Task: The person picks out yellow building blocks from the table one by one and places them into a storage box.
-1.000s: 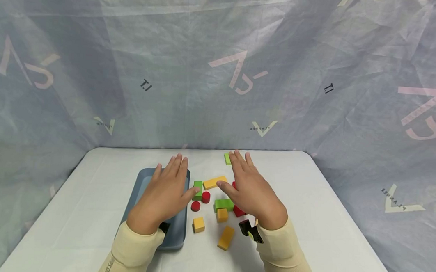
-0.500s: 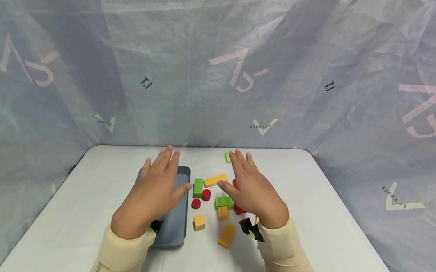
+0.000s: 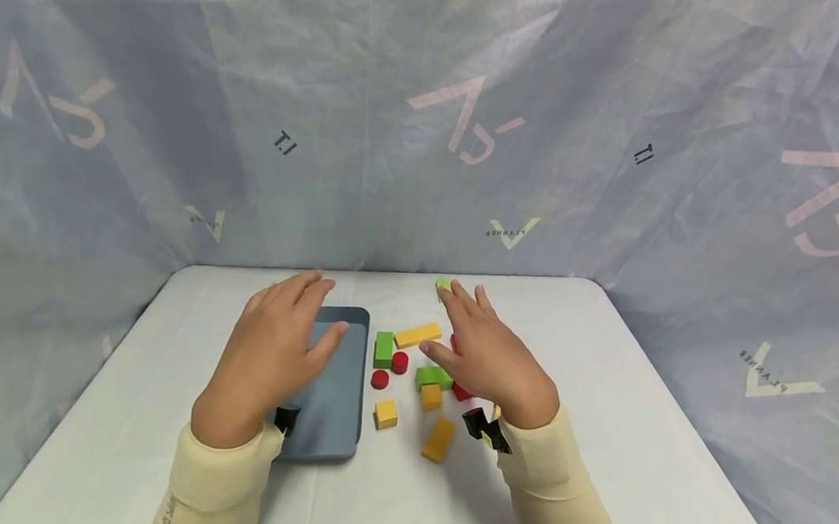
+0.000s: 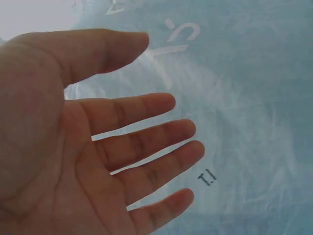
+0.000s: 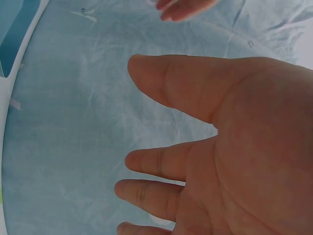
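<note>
My left hand (image 3: pixel 265 353) hovers over the left part of the blue-grey tray (image 3: pixel 336 424), hiding some of it. Its fingers are relaxed and spread, and the left wrist view shows a bare palm (image 4: pixel 83 161). To the right, my right hand (image 3: pixel 494 362) is held above the blocks with its fingers extended; nothing lies in its palm (image 5: pixel 254 132). Between the hands lie a green block (image 3: pixel 383 350), a long yellow block (image 3: pixel 418 335), a red cylinder (image 3: pixel 400 362), a red disc (image 3: pixel 380 379) and a yellow cube (image 3: pixel 386 414). Red pieces (image 3: pixel 461 392) are partly hidden by my right hand.
A second green block (image 3: pixel 433 377) lies against an orange cube (image 3: pixel 430 397). Nearer me is an orange block (image 3: pixel 439 439); a light green block (image 3: pixel 443 284) sits near the far edge. The white table (image 3: pixel 638 432) is surrounded by grey cloth (image 3: pixel 366 196).
My left hand has shifted left, uncovering more of the tray, and its fingers have bent a little. The right hand stays nearly in place. The head view has tipped slightly down.
</note>
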`<move>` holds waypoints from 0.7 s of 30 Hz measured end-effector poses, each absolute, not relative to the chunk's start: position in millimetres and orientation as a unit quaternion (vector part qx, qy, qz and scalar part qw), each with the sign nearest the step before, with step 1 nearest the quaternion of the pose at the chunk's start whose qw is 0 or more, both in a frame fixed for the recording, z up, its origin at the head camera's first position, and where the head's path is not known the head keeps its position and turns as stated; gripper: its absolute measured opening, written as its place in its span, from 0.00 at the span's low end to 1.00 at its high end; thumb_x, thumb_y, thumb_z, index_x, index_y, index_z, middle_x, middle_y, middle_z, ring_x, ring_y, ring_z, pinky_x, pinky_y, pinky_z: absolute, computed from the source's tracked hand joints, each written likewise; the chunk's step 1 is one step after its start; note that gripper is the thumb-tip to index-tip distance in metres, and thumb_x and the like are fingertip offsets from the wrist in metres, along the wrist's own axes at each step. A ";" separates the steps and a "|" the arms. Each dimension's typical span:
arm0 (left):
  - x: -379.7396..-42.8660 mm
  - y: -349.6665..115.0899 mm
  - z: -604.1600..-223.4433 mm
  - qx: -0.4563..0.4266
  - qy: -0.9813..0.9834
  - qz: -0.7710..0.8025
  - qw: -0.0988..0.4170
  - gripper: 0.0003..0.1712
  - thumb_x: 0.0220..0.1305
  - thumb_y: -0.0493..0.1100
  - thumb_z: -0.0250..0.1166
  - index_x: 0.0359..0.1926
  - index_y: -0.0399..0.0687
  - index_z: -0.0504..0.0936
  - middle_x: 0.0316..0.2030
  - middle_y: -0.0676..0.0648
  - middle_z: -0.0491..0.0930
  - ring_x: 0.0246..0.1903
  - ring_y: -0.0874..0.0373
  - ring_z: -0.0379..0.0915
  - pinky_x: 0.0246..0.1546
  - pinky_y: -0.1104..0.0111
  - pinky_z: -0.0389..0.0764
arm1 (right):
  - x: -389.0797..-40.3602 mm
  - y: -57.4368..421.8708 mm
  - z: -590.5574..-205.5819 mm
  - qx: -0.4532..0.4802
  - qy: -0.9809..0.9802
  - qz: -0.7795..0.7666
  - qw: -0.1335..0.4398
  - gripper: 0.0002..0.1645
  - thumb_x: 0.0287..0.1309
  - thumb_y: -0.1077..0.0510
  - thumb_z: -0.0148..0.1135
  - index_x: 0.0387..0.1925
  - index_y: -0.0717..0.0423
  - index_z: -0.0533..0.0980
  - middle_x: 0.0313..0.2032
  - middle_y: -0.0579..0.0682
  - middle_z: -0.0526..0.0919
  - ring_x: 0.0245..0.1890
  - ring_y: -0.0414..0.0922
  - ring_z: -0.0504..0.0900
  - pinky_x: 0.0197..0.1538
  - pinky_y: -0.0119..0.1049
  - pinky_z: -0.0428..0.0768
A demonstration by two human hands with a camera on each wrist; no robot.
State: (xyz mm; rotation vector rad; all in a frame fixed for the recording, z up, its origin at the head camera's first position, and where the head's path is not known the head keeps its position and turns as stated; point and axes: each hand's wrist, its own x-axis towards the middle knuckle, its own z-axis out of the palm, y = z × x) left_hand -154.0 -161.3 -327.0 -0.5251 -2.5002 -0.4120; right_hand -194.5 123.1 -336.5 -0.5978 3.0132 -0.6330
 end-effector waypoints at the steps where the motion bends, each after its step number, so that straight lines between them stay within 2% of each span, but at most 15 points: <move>1: -154.9 -161.8 -328.2 -0.195 -0.931 -0.152 0.269 0.31 0.65 0.49 0.71 0.63 0.36 0.78 0.64 0.34 0.76 0.62 0.37 0.75 0.61 0.39 0.72 | -194.7 123.7 -336.0 -0.187 0.961 -0.202 0.005 0.53 0.67 0.34 0.62 0.83 0.44 0.50 0.83 0.48 0.47 0.83 0.57 0.36 0.76 0.60 0.58; 9: -160.5 -174.5 -339.8 -0.175 -0.953 -0.122 0.215 0.30 0.66 0.48 0.71 0.63 0.36 0.78 0.62 0.35 0.78 0.61 0.37 0.76 0.59 0.39 0.73 | -197.4 126.1 -335.5 -0.180 0.964 -0.194 0.013 0.52 0.67 0.34 0.62 0.83 0.43 0.50 0.83 0.47 0.45 0.83 0.59 0.37 0.76 0.62 0.57; 14: -165.9 -187.3 -344.9 -0.156 -0.964 -0.114 0.184 0.30 0.68 0.49 0.70 0.64 0.35 0.77 0.61 0.34 0.78 0.60 0.37 0.76 0.58 0.39 0.74 | -198.6 123.5 -336.4 -0.193 0.964 -0.183 0.009 0.49 0.67 0.35 0.64 0.81 0.44 0.56 0.83 0.48 0.47 0.83 0.60 0.39 0.76 0.62 0.57; 17: -169.6 -195.0 -345.7 -0.134 -0.972 -0.131 0.141 0.32 0.70 0.50 0.68 0.67 0.35 0.74 0.65 0.32 0.74 0.64 0.35 0.72 0.59 0.37 0.71 | -197.5 119.6 -338.2 -0.207 0.963 -0.174 0.017 0.45 0.67 0.36 0.64 0.78 0.46 0.63 0.81 0.50 0.55 0.82 0.60 0.45 0.76 0.61 0.58; 21: -175.5 -202.9 -346.2 -0.098 -0.982 -0.150 0.061 0.38 0.72 0.53 0.63 0.72 0.34 0.67 0.72 0.26 0.62 0.71 0.29 0.59 0.65 0.33 0.63 | -194.1 113.0 -341.7 -0.229 0.960 -0.158 0.037 0.38 0.67 0.37 0.64 0.73 0.47 0.71 0.74 0.48 0.69 0.79 0.56 0.60 0.75 0.55 0.64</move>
